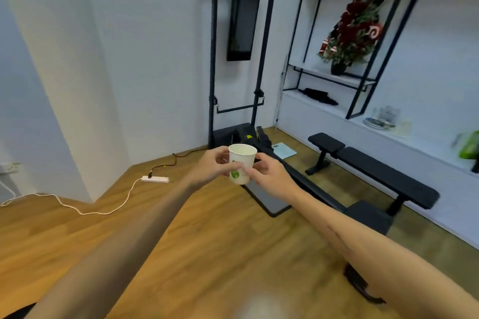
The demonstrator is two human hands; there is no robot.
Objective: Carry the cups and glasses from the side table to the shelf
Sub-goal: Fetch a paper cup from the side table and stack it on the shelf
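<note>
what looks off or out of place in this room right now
Nothing is spilled or broken. The paper cup is upright, held between the left hand and right hand. The only untidy thing is the white power strip, whose cord trails loose across the wooden floor.

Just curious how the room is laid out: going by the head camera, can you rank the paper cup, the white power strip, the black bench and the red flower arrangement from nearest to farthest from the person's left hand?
1. Paper cup: held in the left hand.
2. White power strip: on the floor, to the left.
3. Black bench: to the right, by the shelf.
4. Red flower arrangement: up on the shelf, far right.
</note>
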